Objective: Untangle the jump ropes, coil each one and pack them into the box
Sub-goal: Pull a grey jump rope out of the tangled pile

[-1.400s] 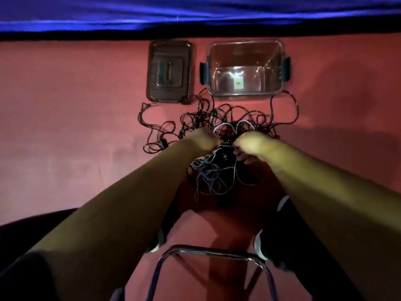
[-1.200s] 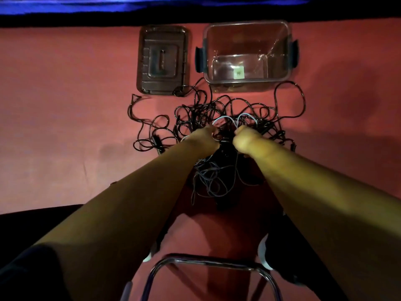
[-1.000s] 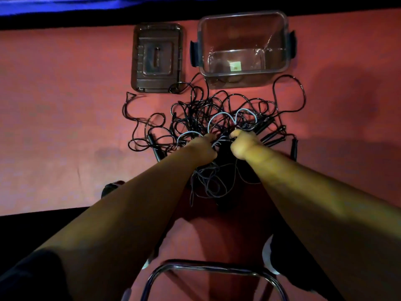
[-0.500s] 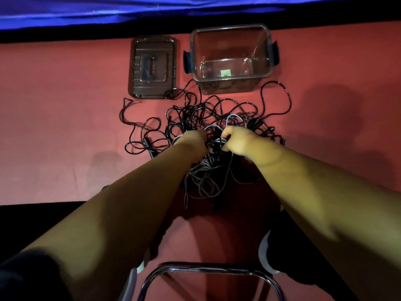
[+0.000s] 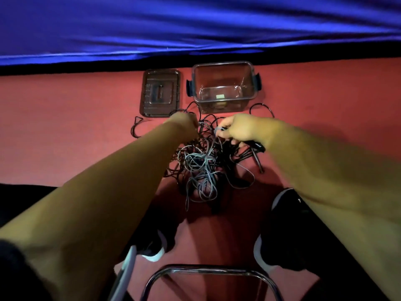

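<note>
Right hand (image 5: 238, 129): fingers curled, thumb and forefinger pinching a pale grey strand at the top of the jump ropes (image 5: 199, 168). A bundle of black handles (image 5: 252, 151) sits just under its heel; can't tell if the lower fingers hold them.

Left hand (image 5: 184, 124): fist closed, knuckles up, dark strands coming out of it on the inner side. Both hands are at the same height, near each other but not touching, with rope between them.

Ropes are one tangled heap on the red floor (image 5: 65, 131), grey cords in the middle, black ones around and over them. Loose black loops spread toward the floor's far edge: one by the lid's near-left corner, one by the box's near-right corner.

Box (image 5: 252, 83): clear, dark side latches, upright, open top, at the floor's far edge, just past the heap. No rope inside. Lid (image 5: 160, 94) lies flat just left of it, apart.

Blue cloth (image 5: 195, 25) beyond the far edge.

Near edge: two dark shoes (image 5: 282, 224) with white soles on either side of the heap, chrome tube frame (image 5: 208, 269) between them.
</note>
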The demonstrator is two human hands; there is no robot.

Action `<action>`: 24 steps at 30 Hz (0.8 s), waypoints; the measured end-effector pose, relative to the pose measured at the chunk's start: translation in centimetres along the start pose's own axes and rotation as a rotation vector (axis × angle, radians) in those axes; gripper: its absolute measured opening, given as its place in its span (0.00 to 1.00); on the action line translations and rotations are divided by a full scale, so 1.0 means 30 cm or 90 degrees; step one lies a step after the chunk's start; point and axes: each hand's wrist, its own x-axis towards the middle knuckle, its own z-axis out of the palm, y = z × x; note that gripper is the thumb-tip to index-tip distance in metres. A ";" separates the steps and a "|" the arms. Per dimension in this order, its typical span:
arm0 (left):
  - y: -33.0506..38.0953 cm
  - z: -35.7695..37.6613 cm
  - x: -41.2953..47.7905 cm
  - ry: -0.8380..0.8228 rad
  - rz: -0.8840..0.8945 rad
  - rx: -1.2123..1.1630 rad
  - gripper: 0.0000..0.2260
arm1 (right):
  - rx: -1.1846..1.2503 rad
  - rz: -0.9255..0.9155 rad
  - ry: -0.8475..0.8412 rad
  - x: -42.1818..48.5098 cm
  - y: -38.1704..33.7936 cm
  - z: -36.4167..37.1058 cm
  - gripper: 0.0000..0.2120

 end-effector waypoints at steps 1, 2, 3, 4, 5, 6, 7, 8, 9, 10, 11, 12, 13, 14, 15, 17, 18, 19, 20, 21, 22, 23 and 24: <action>0.010 -0.023 -0.029 -0.021 0.018 -0.025 0.23 | 0.019 -0.017 -0.004 -0.030 -0.035 -0.014 0.06; 0.020 -0.049 -0.055 -0.044 0.044 -0.052 0.28 | 0.032 -0.037 -0.006 -0.057 -0.075 -0.031 0.05; 0.033 -0.075 -0.081 -0.063 0.065 -0.066 0.31 | 0.039 -0.063 -0.007 -0.088 -0.116 -0.052 0.05; 0.045 -0.096 -0.108 -0.071 0.085 -0.073 0.29 | 0.045 -0.090 -0.005 -0.123 -0.155 -0.070 0.05; 0.056 -0.111 -0.143 -0.072 0.091 -0.076 0.24 | 0.051 -0.113 -0.003 -0.166 -0.194 -0.082 0.05; 0.068 -0.135 -0.179 -0.067 0.094 -0.094 0.19 | 0.067 -0.135 -0.003 -0.217 -0.235 -0.103 0.05; 0.068 -0.135 -0.183 -0.073 0.100 -0.130 0.14 | 0.108 -0.149 -0.009 -0.236 -0.258 -0.114 0.05; 0.069 -0.151 -0.201 -0.075 0.122 -0.163 0.11 | 0.161 -0.166 -0.009 -0.276 -0.293 -0.135 0.05; 0.071 -0.163 -0.228 -0.080 0.146 -0.182 0.09 | 0.220 -0.187 -0.008 -0.317 -0.322 -0.149 0.05; 0.073 -0.178 -0.252 -0.083 0.164 -0.189 0.08 | 0.278 -0.214 -0.006 -0.361 -0.352 -0.164 0.06; 0.080 -0.201 -0.274 -0.083 0.177 -0.191 0.08 | 0.328 -0.242 0.002 -0.408 -0.386 -0.183 0.07; 0.085 -0.223 -0.288 -0.081 0.180 -0.188 0.08 | 0.374 -0.269 0.013 -0.449 -0.415 -0.203 0.07; 0.090 -0.247 -0.303 -0.075 0.183 -0.181 0.08 | 0.420 -0.295 0.023 -0.499 -0.446 -0.222 0.08; 0.094 -0.270 -0.323 -0.068 0.186 -0.171 0.08 | 0.468 -0.322 0.039 -0.542 -0.470 -0.233 0.08; 0.096 -0.294 -0.343 -0.055 0.185 -0.163 0.07 | 0.518 -0.343 0.059 -0.578 -0.490 -0.242 0.08; 0.098 -0.346 -0.377 -0.011 0.191 -0.185 0.08 | 0.604 -0.362 0.102 -0.630 -0.508 -0.250 0.09; 0.109 -0.375 -0.409 0.011 0.196 -0.226 0.09 | 0.638 -0.361 0.126 -0.644 -0.508 -0.250 0.09; 0.125 -0.404 -0.444 0.032 0.199 -0.275 0.09 | 0.657 -0.353 0.158 -0.648 -0.499 -0.246 0.10; 0.143 -0.432 -0.479 0.063 0.206 -0.324 0.09 | 0.659 -0.335 0.197 -0.645 -0.485 -0.238 0.11; 0.162 -0.458 -0.514 0.105 0.221 -0.377 0.08 | 0.643 -0.307 0.235 -0.637 -0.463 -0.228 0.11; 0.178 -0.485 -0.544 0.145 0.241 -0.442 0.07 | 0.615 -0.274 0.263 -0.631 -0.441 -0.212 0.11; 0.190 -0.510 -0.569 0.170 0.265 -0.526 0.07 | 0.583 -0.240 0.275 -0.625 -0.418 -0.195 0.11; 0.200 -0.531 -0.591 0.172 0.286 -0.621 0.08 | 0.553 -0.209 0.272 -0.621 -0.400 -0.175 0.12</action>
